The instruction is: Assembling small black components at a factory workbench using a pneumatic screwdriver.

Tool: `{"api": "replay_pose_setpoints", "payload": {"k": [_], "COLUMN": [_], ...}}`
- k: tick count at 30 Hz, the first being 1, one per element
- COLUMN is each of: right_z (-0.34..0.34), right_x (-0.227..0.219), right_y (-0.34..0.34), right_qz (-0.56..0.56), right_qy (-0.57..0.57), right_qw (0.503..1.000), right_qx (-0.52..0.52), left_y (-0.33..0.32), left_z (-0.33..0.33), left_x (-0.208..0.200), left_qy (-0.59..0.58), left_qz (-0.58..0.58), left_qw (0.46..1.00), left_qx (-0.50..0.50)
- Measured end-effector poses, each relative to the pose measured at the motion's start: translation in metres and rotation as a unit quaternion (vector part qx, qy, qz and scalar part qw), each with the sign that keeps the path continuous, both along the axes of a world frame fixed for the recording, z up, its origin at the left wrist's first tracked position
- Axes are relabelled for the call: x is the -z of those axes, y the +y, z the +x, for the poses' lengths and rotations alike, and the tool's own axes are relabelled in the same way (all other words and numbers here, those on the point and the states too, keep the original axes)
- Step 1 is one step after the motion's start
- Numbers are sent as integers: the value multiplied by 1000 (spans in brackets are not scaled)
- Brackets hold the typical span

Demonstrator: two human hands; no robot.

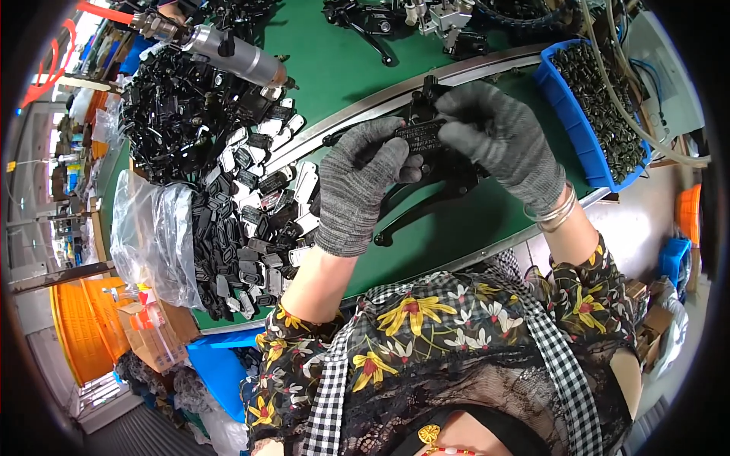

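Both my hands wear grey knit gloves. My left hand (357, 175) is closed around the left side of a black brake lever assembly, its thumb near a small black rectangular cover (420, 139) with raised lettering. From the other side, my right hand (502, 140) pinches at the cover's right end; whether something tiny sits between those fingertips is hidden. The assembly's long curved lever (418, 213) points down and left beneath the hands, over the green tabletop (449, 235). Much of the assembly's body is covered by the gloves.
Left of my hands lie a heap of black and white flat covers (251, 220) and a pile of black parts (175, 106). A pneumatic screwdriver (239, 57) hangs above them. At right stands a blue bin (570, 114) of small metal parts. Metal rails (334, 114) cross the table.
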State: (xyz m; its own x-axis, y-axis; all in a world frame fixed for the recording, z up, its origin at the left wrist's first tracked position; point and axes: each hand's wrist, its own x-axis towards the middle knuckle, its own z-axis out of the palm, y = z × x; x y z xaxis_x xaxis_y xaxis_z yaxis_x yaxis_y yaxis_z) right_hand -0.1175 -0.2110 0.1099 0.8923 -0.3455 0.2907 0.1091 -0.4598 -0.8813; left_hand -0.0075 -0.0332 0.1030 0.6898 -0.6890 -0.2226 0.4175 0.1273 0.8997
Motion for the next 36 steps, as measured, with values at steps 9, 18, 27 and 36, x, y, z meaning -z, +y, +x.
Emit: {"api": "replay_pose_setpoints", "payload": {"k": [9, 18, 27, 36], "right_z": [28, 54, 49, 60], "right_x": [0, 37, 25, 33], "right_y": [-34, -55, -47, -54], "right_qz": [-10, 88, -117, -227], "right_qy": [-51, 105, 167, 87], "right_qw": [998, 985, 967, 968], "right_qx": [-25, 105, 153, 58], "left_y": [-23, -77, -85, -80], "left_z": [31, 66, 68, 60], "left_x": [20, 86, 97, 87], "left_qy": [-288, -398, -408, -331], "left_qz": [56, 92, 112, 85], "left_qw": [956, 912, 905, 939], "left_qx": [-19, 25, 45, 41]}}
